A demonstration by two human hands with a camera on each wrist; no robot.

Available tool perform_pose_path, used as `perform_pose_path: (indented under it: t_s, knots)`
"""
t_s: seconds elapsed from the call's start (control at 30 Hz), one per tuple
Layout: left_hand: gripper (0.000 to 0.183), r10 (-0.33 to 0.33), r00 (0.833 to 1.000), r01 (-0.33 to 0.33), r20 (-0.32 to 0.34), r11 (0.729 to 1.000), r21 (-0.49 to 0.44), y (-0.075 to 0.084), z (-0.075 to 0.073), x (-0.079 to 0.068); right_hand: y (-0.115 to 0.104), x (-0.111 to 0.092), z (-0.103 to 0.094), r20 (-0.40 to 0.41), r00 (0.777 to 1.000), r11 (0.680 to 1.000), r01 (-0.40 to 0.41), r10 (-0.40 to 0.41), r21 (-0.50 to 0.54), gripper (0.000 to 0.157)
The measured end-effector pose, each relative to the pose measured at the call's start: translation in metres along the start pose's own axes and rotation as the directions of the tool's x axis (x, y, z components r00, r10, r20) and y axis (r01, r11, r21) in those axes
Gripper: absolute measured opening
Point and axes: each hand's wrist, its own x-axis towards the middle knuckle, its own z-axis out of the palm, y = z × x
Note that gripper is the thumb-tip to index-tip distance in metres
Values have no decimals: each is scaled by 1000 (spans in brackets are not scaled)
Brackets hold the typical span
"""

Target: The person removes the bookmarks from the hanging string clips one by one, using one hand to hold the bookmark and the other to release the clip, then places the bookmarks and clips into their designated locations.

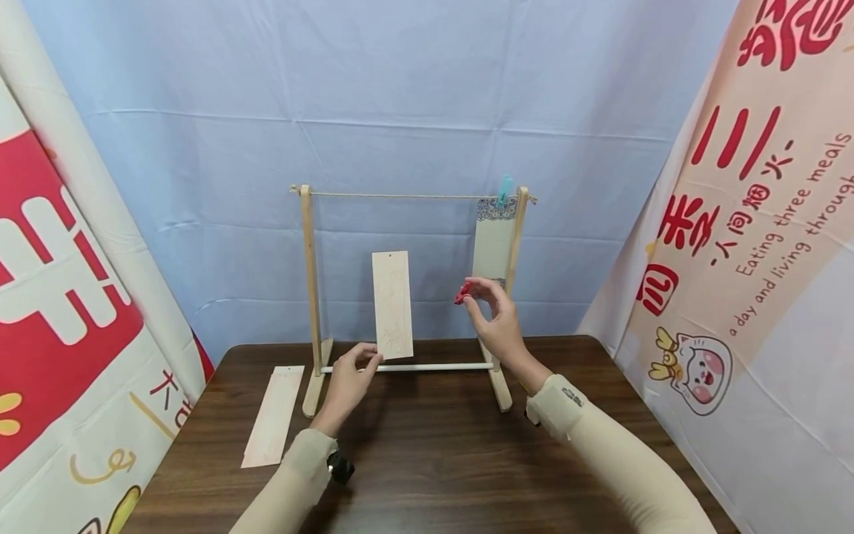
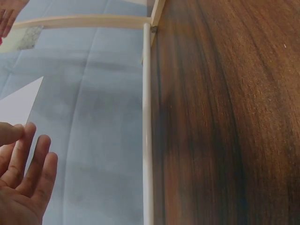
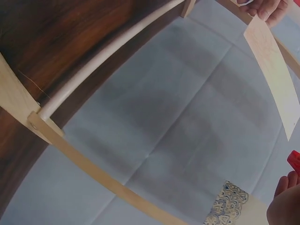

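Observation:
My left hand (image 1: 351, 380) pinches the lower left corner of a pale rectangular card (image 1: 392, 304), held upright in front of the frame; a small hole shows near its top edge. In the left wrist view the thumb and index finger grip the card's corner (image 2: 23, 103). My right hand (image 1: 499, 319) holds a small red clothespin (image 1: 463, 293) between thumb and fingertips, right of the card and apart from it. Part of the same red clothespin (image 3: 294, 160) shows at the right wrist view's edge.
A wooden frame (image 1: 309, 274) stands on the dark table (image 1: 427, 460), with a string (image 1: 400, 196) across its top and a white rod (image 1: 434, 367) below. A blue clothespin (image 1: 505, 191) holds a patterned strip (image 1: 492, 241) at right. More pale cards (image 1: 275, 415) lie at left.

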Motion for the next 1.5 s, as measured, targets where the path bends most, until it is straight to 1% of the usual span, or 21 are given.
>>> perform_pose_path:
  t_s: [0.13,0.27,0.47,0.6,0.8,1.03,1.13,1.3,1.5]
  knots:
    - [15,-2,1000,2,3,1000,11,-1,-1,-2,3,-5,-1,1,1000,1000,-10,10,7,37]
    - [15,9,1000,-9,-10,999,34,-2,-2,-4,7,-10,-1,-5,1000,1000,-15,15,12,37]
    - [13,19,1000,-19,-25,1000,24,-6,-5,-8,12,-17,-2,-17,999,1000,-27,28,13,38]
    - [12,22,999,-21,-32,999,24,-9,-6,-12,11,-22,-2,-24,999,999,-39,39,8,39]
    - [12,10,999,-9,-34,999,36,-13,-12,-19,12,-29,-5,-26,997,998,-67,66,0,40]
    - [16,2,1000,-1,-25,999,45,-15,-20,-23,40,-40,-13,-45,995,996,-89,89,-7,43]
    - [17,2,1000,-1,-26,999,47,-16,-22,-26,45,-43,-16,-42,994,995,-97,97,-10,44]
    - [16,2,1000,-1,-31,999,53,-20,-25,-29,48,-49,-19,-42,992,992,-123,122,-16,44]
    - [16,-9,999,12,-38,998,64,-23,-28,-30,43,-53,-20,-82,984,987,-159,156,-37,47]
